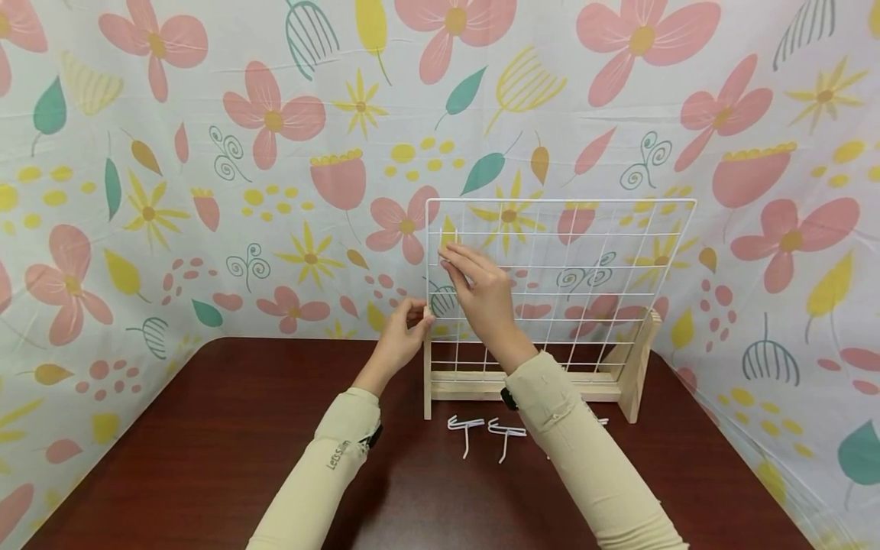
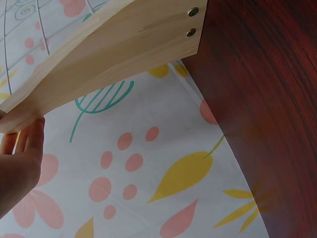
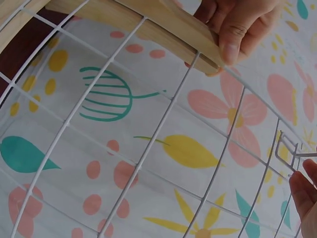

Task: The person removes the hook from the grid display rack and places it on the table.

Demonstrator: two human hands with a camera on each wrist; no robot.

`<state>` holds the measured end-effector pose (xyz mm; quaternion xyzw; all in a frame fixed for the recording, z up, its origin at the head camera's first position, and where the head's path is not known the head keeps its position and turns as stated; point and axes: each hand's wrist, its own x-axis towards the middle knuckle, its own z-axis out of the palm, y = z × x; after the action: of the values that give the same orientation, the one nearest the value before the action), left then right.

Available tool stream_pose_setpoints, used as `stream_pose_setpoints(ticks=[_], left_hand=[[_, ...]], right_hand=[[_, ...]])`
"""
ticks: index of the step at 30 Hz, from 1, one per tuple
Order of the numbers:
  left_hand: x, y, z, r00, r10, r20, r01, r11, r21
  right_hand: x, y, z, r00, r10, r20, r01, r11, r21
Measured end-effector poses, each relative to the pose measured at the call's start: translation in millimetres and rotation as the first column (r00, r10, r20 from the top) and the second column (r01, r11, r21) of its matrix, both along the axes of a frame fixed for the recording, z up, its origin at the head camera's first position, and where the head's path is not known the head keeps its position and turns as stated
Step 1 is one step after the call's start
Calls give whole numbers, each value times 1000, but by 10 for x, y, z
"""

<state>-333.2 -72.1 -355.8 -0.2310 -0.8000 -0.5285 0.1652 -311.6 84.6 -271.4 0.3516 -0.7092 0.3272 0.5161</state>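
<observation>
A white wire grid panel (image 1: 560, 201) stands upright in a pale wooden stand (image 1: 467, 391). My left hand (image 1: 402, 334) grips the top of the stand's left upright, thumb in front; the left wrist view shows its fingers against the wooden side piece (image 2: 124, 49). Higher up, at the grid's upper left, is my right hand (image 1: 484, 294). It pinches a white wire hook (image 3: 278, 157), which overlaps the grid wires near the left edge in the right wrist view. Fingertips hide part of the hook.
Two white wire hooks (image 1: 467, 424) lie on the dark red table (image 1: 206, 443) in front of the stand. Another hook (image 1: 603, 421) is mostly hidden behind the right sleeve. A flower-patterned cloth (image 1: 275, 206) hangs close behind the grid and along both sides.
</observation>
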Motion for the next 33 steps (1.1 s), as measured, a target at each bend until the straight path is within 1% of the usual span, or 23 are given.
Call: stream_pose_setpoints(ticks=[11,19,26,33], left_hand=[[-2,6,3,1000,0,1,0,1000,11],[9,6,18,1000,-6,7,6,1000,17],[-4,3,5,1000,-12,23,11,1000,24],[-9,10,0,1000,-1,24,1,1000,21]], right_hand=[[13,2,35,999,8,-43,-9,1000,-23],[71,28,62,998,13,-56,-14,1000,-11],[111,95,56,997,28,-66,-28,1000,-1],[127,185,17,997,33,-75,-32,999,15]])
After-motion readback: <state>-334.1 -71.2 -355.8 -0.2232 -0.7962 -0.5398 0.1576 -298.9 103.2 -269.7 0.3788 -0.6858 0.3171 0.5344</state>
